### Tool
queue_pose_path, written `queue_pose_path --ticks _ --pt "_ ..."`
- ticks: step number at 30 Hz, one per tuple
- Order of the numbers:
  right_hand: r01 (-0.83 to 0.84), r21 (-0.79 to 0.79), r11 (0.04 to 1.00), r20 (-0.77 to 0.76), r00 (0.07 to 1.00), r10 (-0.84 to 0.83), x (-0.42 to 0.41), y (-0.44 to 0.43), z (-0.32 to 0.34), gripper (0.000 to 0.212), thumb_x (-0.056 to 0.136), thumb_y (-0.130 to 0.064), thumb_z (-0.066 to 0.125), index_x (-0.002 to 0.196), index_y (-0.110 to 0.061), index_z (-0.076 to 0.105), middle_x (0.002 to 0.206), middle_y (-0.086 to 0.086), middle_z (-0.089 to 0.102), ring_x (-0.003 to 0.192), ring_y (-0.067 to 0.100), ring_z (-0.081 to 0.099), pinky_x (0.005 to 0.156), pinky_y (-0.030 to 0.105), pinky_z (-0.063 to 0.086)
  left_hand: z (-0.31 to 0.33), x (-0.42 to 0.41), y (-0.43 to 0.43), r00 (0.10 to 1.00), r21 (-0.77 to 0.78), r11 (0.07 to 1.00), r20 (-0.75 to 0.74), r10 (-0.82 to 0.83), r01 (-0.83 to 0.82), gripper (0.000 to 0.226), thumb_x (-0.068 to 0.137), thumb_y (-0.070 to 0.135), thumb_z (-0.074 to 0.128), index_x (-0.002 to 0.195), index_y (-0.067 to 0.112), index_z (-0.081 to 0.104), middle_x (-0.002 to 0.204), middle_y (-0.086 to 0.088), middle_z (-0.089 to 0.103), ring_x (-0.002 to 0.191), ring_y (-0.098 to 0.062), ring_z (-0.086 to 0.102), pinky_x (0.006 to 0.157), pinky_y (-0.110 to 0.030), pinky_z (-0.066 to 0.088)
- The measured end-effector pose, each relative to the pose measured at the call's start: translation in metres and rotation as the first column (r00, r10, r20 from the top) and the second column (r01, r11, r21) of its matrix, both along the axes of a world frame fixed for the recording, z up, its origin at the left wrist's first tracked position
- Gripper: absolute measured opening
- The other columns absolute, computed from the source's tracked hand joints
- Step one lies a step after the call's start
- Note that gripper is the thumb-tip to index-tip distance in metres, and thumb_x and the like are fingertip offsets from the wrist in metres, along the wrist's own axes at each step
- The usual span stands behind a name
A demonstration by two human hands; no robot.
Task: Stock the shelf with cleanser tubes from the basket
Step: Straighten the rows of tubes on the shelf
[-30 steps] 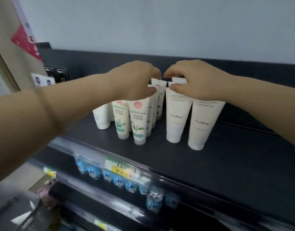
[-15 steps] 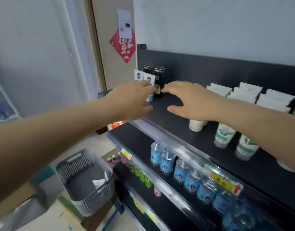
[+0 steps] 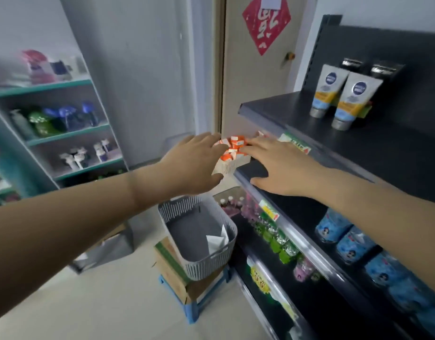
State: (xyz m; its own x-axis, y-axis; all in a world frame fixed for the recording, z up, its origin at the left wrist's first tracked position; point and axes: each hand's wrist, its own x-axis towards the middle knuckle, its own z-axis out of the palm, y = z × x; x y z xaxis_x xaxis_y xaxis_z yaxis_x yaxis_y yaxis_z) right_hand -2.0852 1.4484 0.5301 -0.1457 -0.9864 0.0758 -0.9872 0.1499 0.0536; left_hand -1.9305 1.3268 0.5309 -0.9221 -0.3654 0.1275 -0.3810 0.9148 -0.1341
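My left hand (image 3: 192,163) and my right hand (image 3: 280,168) reach forward side by side, fingers spread, both holding nothing. Between their fingertips sits a small white basket (image 3: 230,165) with several orange-and-white tubes (image 3: 235,144), at the left end of the second black shelf (image 3: 265,168). Below the hands, a grey slatted basket (image 3: 199,241) rests on a cardboard box; it holds white tubes (image 3: 217,240) at its bottom. Two grey cleanser tubes (image 3: 341,99) with blue round logos stand on the top shelf (image 3: 273,106).
The black shelving unit runs along the right, with blue bottles (image 3: 344,236) and small green bottles (image 3: 277,239) on lower shelves. The cardboard box (image 3: 172,268) sits on a blue stool (image 3: 194,307). A teal shelf rack (image 3: 64,133) stands at left, a door (image 3: 250,69) ahead.
The view has swung left and down, away from the white tubes on the top shelf. Both hands have let go of those tubes and now hover open near the small white basket.
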Motion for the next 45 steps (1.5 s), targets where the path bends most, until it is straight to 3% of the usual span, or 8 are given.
queue_pose_path --ticks 11,15,20,29,32,35,40,45 --pt "-0.138 0.251 0.958 0.114 0.987 0.113 -0.005 -0.1 -0.135 0.074 0.083 -0.03 0.062 0.147 -0.027 0.025 0.156 -0.001 0.019 0.142 0.02 0.021 0.112 0.039 0.023 -0.129 0.014 -0.082 0.981 0.256 0.952 0.139 0.137 -0.17 0.063 0.089 0.033 0.052 0.146 0.017 0.03 0.155 -0.007 0.024 0.142 -0.025 0.022 0.115 -0.037 0.019" --pt "-0.171 0.37 0.913 0.129 0.983 0.131 -0.028 -0.14 -0.189 0.073 0.083 -0.011 0.059 0.147 -0.027 0.025 0.157 -0.003 0.018 0.143 0.018 0.019 0.111 0.038 0.024 -0.184 -0.003 -0.116 0.967 0.349 0.91 0.192 0.165 -0.225 0.062 0.085 0.028 0.055 0.142 0.016 0.035 0.146 -0.004 0.036 0.135 -0.022 0.032 0.11 -0.033 0.026" --pt "-0.227 0.521 0.823 0.125 0.974 0.189 -0.058 -0.174 -0.245 0.082 0.078 0.01 0.053 0.147 -0.024 0.025 0.156 0.0 0.018 0.142 0.02 0.022 0.111 0.035 0.028 -0.255 -0.025 -0.144 0.941 0.48 0.823 0.283 0.184 -0.305 0.055 0.084 0.025 0.058 0.134 0.01 0.043 0.139 -0.006 0.043 0.128 -0.023 0.041 0.106 -0.032 0.031" --pt "-0.297 0.691 0.659 0.185 0.954 0.235 -0.092 -0.213 -0.337 0.071 0.079 0.012 0.051 0.143 -0.016 0.035 0.15 0.003 0.028 0.139 0.019 0.027 0.111 0.03 0.027 -0.368 -0.061 -0.165 0.905 0.651 0.634 0.362 0.223 -0.417 0.04 0.083 0.016 0.054 0.122 0.01 0.052 0.127 -0.006 0.052 0.117 -0.024 0.05 0.096 -0.033 0.042" --pt "-0.207 0.718 0.664 0.173 0.978 0.119 -0.091 -0.223 -0.365 0.049 0.079 0.01 0.052 0.125 -0.008 0.048 0.128 0.006 0.048 0.118 0.024 0.048 0.089 0.032 0.044 -0.398 -0.07 -0.164 0.899 0.682 0.589 0.378 0.222 -0.433 0.035 0.085 0.016 0.055 0.12 0.012 0.053 0.123 -0.004 0.053 0.114 -0.024 0.051 0.09 -0.032 0.043" --pt "-0.043 0.738 0.674 0.156 0.982 -0.108 -0.086 -0.229 -0.388 0.03 0.082 0.009 0.048 0.108 -0.004 0.054 0.11 0.012 0.057 0.099 0.031 0.06 0.068 0.035 0.042 -0.422 -0.081 -0.161 0.901 0.692 0.58 0.367 0.23 -0.43 0.028 0.086 0.009 0.052 0.113 0.014 0.055 0.115 -0.002 0.055 0.106 -0.022 0.055 0.079 -0.028 0.04" --pt "0.122 0.786 0.606 0.147 0.915 -0.376 -0.087 -0.229 -0.431 0.022 0.088 -0.003 0.053 0.109 -0.002 0.06 0.108 0.016 0.064 0.097 0.035 0.063 0.068 0.032 0.045 -0.456 -0.1 -0.159 0.905 0.683 0.597 0.362 0.224 -0.421 0.027 0.085 0.007 0.054 0.111 0.016 0.054 0.112 -0.001 0.056 0.102 -0.022 0.055 0.072 -0.028 0.038" --pt "0.136 0.815 0.563 0.149 0.89 -0.43 -0.091 -0.227 -0.457 0.022 0.09 -0.005 0.055 0.11 0.0 0.061 0.11 0.017 0.064 0.101 0.035 0.063 0.074 0.032 0.048 -0.488 -0.111 -0.155 0.923 0.682 0.633 0.355 0.151 -0.366 0.031 0.085 0.007 0.056 0.113 0.02 0.057 0.115 0.003 0.056 0.101 -0.02 0.057 0.073 -0.029 0.039"
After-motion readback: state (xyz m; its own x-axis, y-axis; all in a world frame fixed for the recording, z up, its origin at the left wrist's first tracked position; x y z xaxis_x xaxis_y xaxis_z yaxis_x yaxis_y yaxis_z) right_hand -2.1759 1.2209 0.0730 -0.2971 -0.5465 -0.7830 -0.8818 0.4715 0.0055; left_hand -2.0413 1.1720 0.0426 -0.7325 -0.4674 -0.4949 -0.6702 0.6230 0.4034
